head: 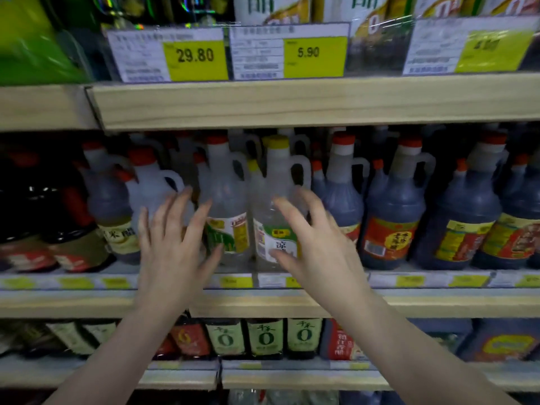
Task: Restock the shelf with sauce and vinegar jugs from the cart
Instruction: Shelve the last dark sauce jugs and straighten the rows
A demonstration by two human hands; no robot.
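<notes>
Two clear vinegar jugs stand side by side at the front of the middle shelf (438, 299): one with a red cap (226, 200) and one with a yellow cap (276, 182). My left hand (172, 244) is raised with fingers spread just left of the red-capped jug, in front of another clear jug (152, 182). My right hand (315, 244) has its fingers spread in front of the yellow-capped jug's right side. Neither hand holds anything. Whether the fingertips touch the jugs I cannot tell.
Dark vinegar jugs with red caps (394, 206) fill the shelf to the right, and more dark bottles (43, 223) stand at the left. A wooden shelf board (292, 103) with price tags (195, 57) hangs close above. Small bottles (266, 337) line the lower shelf.
</notes>
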